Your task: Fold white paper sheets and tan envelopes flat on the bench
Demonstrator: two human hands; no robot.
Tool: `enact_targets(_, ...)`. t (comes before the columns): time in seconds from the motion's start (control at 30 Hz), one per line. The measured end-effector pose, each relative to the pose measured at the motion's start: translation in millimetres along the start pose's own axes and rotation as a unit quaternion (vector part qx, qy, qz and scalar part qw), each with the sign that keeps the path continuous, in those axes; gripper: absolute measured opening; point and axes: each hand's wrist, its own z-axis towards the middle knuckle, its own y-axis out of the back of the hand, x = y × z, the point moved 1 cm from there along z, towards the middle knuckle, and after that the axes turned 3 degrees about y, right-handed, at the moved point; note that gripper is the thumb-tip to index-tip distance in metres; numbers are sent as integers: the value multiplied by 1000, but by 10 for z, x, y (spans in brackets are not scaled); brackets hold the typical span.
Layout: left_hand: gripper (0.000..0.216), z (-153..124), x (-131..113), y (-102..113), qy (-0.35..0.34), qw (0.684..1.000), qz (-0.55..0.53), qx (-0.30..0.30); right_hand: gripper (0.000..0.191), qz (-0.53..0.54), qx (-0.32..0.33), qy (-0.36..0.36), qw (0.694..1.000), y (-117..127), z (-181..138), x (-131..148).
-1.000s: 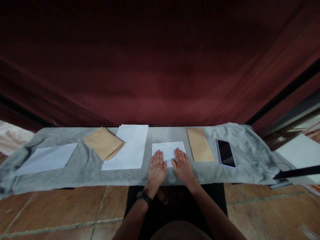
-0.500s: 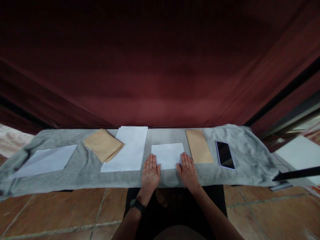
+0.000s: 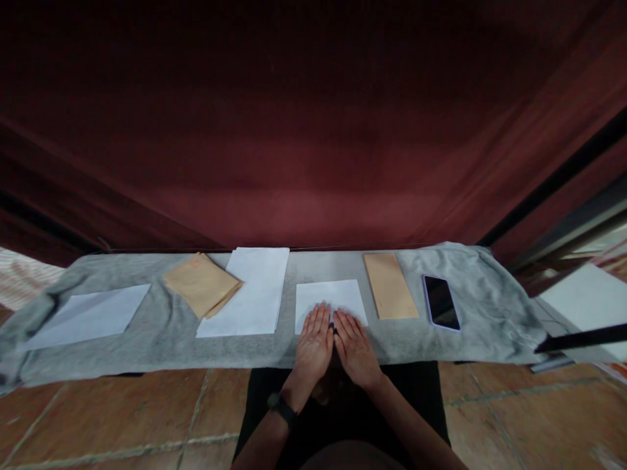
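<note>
A small folded white paper [image 3: 329,294] lies on the grey cloth [image 3: 431,343] in front of me. My left hand [image 3: 313,343] and my right hand [image 3: 355,346] lie flat side by side on its near edge, fingers stretched out and almost touching each other. Neither hand holds anything. A black watch [image 3: 281,406] is on my left wrist.
Left of the folded paper lie a larger white sheet [image 3: 255,290], a stack of brown envelopes [image 3: 202,284] and another white sheet [image 3: 88,314]. To the right are a brown envelope [image 3: 390,285] and a dark phone [image 3: 441,301]. A dark red curtain [image 3: 313,130] hangs behind.
My hands slid apart to the paper's two near corners, then came back together at the middle of its near edge. The paper stayed in place.
</note>
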Motion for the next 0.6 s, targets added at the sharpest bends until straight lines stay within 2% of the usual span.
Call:
enact_targets(0.13, 54, -32, 23, -55, 3, 1000, 8, 3, 53, -17, -3, -14, 1000, -31, -53, -4)
enact_targets(0.27, 56, -92, 177, -36, 38, 999, 19, -23, 59, -47, -17, -24, 998, -35, -142, -131)
enact_targets(0.4, 56, -68, 296, 23, 76, 997, 26, -20, 62, -63, -27, -39, 997, -14, -219, -218)
enact_targets(0.5, 56, 58, 250, 57, 109, 994, 27, -9, 64, -63, -27, -39, 997, -11, -242, -232)
enact_targets(0.6, 56, 232, 67, 29, 82, 997, 9, 7, 64, -64, -25, -39, 997, -17, -238, -229)
